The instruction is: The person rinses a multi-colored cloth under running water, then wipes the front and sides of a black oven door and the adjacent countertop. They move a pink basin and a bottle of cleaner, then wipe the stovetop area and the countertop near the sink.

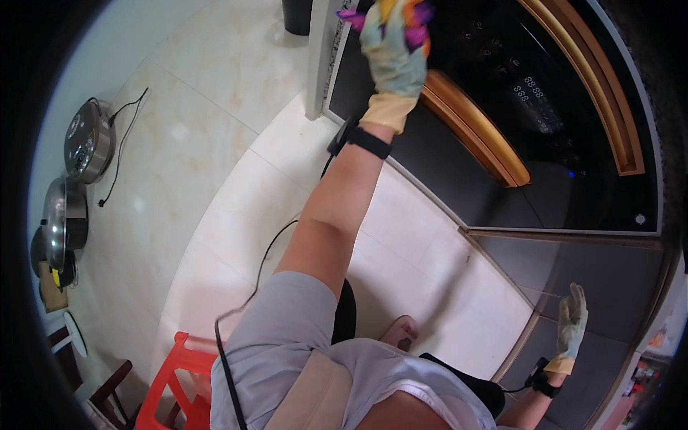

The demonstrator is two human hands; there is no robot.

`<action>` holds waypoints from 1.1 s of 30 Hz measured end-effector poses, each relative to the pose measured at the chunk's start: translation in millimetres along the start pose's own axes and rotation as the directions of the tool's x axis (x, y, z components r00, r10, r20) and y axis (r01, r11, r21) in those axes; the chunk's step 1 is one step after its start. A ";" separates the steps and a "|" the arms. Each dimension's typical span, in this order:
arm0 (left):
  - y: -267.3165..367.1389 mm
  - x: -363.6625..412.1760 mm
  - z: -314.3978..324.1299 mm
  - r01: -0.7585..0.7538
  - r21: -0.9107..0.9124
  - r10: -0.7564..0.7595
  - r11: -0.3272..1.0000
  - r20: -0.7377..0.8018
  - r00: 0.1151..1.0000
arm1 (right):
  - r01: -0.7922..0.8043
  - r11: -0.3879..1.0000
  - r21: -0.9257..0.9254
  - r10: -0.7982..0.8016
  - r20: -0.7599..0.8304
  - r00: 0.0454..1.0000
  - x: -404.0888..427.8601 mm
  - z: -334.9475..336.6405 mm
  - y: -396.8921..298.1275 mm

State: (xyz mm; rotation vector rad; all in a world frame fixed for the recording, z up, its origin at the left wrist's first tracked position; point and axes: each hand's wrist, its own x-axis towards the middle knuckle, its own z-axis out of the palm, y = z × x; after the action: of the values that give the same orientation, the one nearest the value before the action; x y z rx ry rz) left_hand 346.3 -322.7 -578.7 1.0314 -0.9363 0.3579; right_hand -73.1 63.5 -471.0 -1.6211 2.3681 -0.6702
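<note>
My left hand (395, 59), in a pale green and cream rubber glove, grips a bunched purple, orange and yellow cloth (416, 35). It is at the top of the view, by the black glass front (537, 204) of a built-in appliance. Just past the wrist, a long golden handle (478, 134) runs along that front. My right hand (572, 322) wears a matching glove and holds nothing. Its fingers are stretched out near the dark tiled panel (596, 344) on the right; whether it touches the tiles is unclear. Black straps hold small devices on both wrists.
A second golden handle (596, 80) curves along the appliance's far side. A red plastic stool (183, 360) stands at my left, with a black cable (258, 279) hanging nearby. An electric cooking pan (88, 142) and a lidded pot (67, 215) sit along the left wall.
</note>
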 end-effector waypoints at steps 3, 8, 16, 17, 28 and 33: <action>-46.0 -75.6 -14.6 0.326 0.103 -0.334 0.940 0.064 0.940 | -0.004 0.999 -0.044 0.005 0.025 1.000 -1.7 0.7 1.9; -66.3 -190.0 -36.8 0.890 0.100 -0.894 0.445 0.113 0.434 | -0.048 0.978 -0.203 0.069 0.099 0.993 -2.4 8.8 -18.2; -17.0 -100.3 -25.3 0.638 -0.003 -0.614 0.770 0.269 0.742 | -0.050 0.981 -0.189 0.062 0.059 0.996 -15.2 0.8 7.3; 14.9 -108.8 -30.2 0.714 -0.078 -0.654 0.696 0.342 0.675 | -0.046 0.983 -0.180 0.058 0.064 0.996 -16.3 1.6 13.4; 8.4 -191.0 -54.6 -0.265 -0.488 0.554 0.832 0.707 0.439 | -0.018 0.998 -0.066 0.024 0.090 0.996 -1.8 11.6 -31.4; -61.2 -74.9 -55.0 0.579 -0.058 -0.455 0.814 0.556 0.696 | -0.260 0.930 0.261 0.240 0.107 0.965 -17.6 10.6 56.9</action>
State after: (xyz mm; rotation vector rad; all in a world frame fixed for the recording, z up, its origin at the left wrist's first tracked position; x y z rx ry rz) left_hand 369.8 -294.5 -683.8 1.1492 -1.0784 -0.5385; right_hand -109.5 94.0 -508.5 -1.1847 2.2577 -0.8246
